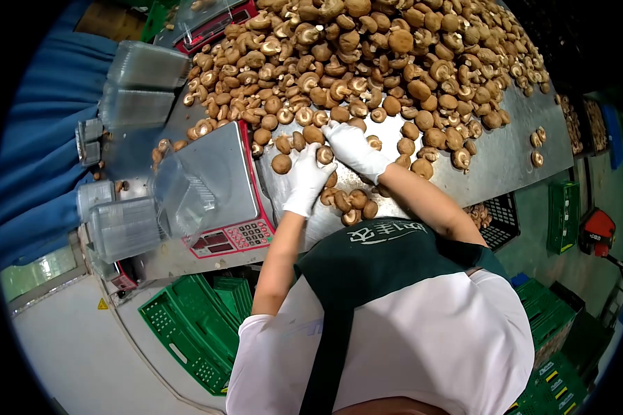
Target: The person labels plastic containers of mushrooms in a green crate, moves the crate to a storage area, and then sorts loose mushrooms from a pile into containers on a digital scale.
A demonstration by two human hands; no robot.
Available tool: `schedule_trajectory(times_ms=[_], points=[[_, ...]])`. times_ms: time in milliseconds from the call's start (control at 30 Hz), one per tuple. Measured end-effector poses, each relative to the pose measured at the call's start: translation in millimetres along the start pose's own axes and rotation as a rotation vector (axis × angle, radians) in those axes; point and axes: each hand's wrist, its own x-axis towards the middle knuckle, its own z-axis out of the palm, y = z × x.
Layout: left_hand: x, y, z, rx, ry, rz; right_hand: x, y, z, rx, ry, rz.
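Observation:
Brown shiitake mushrooms (401, 41) lie in a large heap on the metal table, with loose ones nearer my body. My left hand (308, 183), in a white glove, has its thumb and fingers around one mushroom (324, 155), gill side showing. Just beyond it, my right hand (353, 149), also gloved in white, reaches to the heap's near edge. Its fingers are drawn together beside another mushroom (313, 134); what is in them is hidden. A small cluster of mushrooms (357, 199) sits between my forearms, close to the apron.
A red-edged digital scale (218, 173) stands left of my hands, with clear plastic trays (183, 194) on it. Stacked trays (138, 104) line the table's left side. Green crates (187, 325) are on the floor below, and a black crate (503, 218) is at the right.

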Motion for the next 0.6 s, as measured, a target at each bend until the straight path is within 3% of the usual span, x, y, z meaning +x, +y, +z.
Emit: schedule_trajectory(times_ms=[167,233,267,300,367,433,500,533,567,600], points=[[-5,-15,16,-0.177,0.132,0.052,-22,3,-52,0.514,-0.127,0.360],[-13,-15,3,-0.716,0.041,-0.108,-35,21,-59,1.181,-0.257,0.565],[-14,-25,3,-1.011,-0.005,-0.136,-44,33,-50,1.450,-0.235,0.555],[-19,-19,-19,-1.213,-0.165,-0.308,-51,42,-51,1.520,-0.293,0.594],[-28,-18,-30,-1.491,-0.213,-0.220,-63,44,-55,1.915,-0.403,0.593],[-34,-1,-36,-1.532,-0.192,-0.248,-66,31,-58,2.266,-0.361,0.718],[-36,11,-34,-1.743,-0.217,-0.234,-65,14,-57,2.383,-0.347,0.720],[-35,20,-27,-1.692,-0.143,-0.204,-66,10,-52,2.455,-0.375,0.726],[-33,26,-23,-1.422,-0.087,-0.100,-67,6,-47,2.527,-0.400,0.731],[-35,34,-19,-1.250,-0.084,-0.058,-64,1,-42,2.543,-0.392,0.608]])
